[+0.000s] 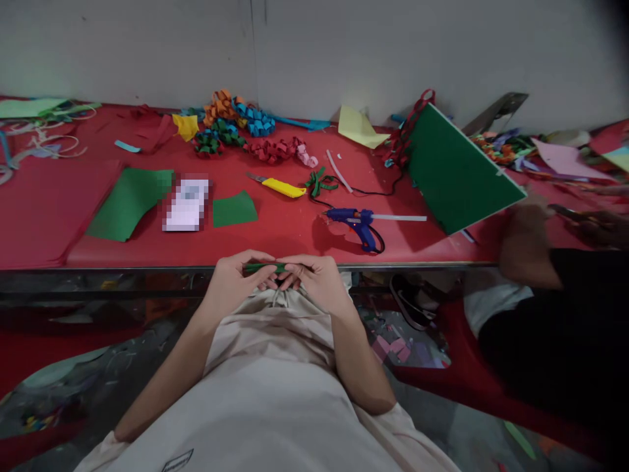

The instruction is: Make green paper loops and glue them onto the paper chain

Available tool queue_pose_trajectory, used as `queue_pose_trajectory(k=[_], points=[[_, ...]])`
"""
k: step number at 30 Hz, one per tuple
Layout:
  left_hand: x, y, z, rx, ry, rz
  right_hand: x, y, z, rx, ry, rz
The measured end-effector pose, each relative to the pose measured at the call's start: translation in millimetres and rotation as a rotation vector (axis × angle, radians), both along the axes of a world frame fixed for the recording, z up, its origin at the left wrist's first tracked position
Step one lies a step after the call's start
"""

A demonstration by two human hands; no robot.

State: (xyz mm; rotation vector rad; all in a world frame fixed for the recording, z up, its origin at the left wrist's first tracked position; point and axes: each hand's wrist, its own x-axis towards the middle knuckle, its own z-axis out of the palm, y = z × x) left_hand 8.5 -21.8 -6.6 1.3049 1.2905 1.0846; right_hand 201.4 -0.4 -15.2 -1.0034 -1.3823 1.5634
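A narrow piece of green paper (265, 267), rolled or folded, is pinched between both hands just off the table's front edge. My left hand (238, 278) grips its left end with thumb and fingers. Its right end is in my right hand (314, 278), thumb on top. Beyond my hands, a small green paper sheet (234, 210) lies on the red table (285, 236). To its right rests a blue glue gun (356, 223) with a clear glue stick in its back. A yellow utility knife (282, 188) lies behind, blade out, beside curled green strips (322, 182).
A blurred phone (187, 204) and larger green sheet (128, 203) lie left, beside red sheets (54, 210). Curled paper garlands (226, 124) sit at the back. A green board (457, 170) leans on the right, near another person's arm (528, 239). A glue stick (339, 170) lies mid-table.
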Motion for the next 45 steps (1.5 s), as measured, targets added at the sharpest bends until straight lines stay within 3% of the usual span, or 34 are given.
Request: queue_pose_trajectory(k=[4, 10, 16, 21, 26, 30, 34, 37, 41, 45], points=[[2.3, -0.4, 3.3, 0.008, -0.052, 0.07, -1.4, 0.3, 3.4, -0.007, 0.025, 0.013], [-5.6, -1.5, 2.5, 0.011, -0.125, -0.016, -1.2, 3.4, 1.7, 0.028, 0.109, 0.023], [-4.9, -3.5, 3.1, 0.029, -0.028, 0.073, -1.7, 2.0, 3.4, 0.11, -0.005, -0.004], [-2.2, 0.4, 2.8, -0.041, 0.009, -0.011, 0.0, 2.4, -0.9, 0.18, -0.091, -0.035], [0.7, -1.0, 0.2, 0.014, 0.074, 0.019, 0.3, 0.6, 0.7, 0.275, -0.3, -0.056], [-2.3, -4.7, -4.4, 0.085, 0.099, -0.041, -0.5, -0.6, -0.6, 0.23, -0.232, -0.092], [-8.3, -7.5, -7.4, 0.12, 0.15, -0.067, 2.8, 0.3, -6.7, 0.254, -0.237, -0.009], [-10.7, -6.5, -9.8, 0.117, 0.14, -0.011, 4.2, 0.5, -11.0, 0.286, -0.257, 0.017], [-10.8, -3.7, -11.8, 0.106, 0.083, 0.156, 1.8, -1.1, -11.0, 0.276, -0.259, 0.001], [-10.5, -4.0, -10.6, 0.138, 0.134, 0.175, -0.2, -2.9, -7.2, 0.323, -0.317, -0.063]])
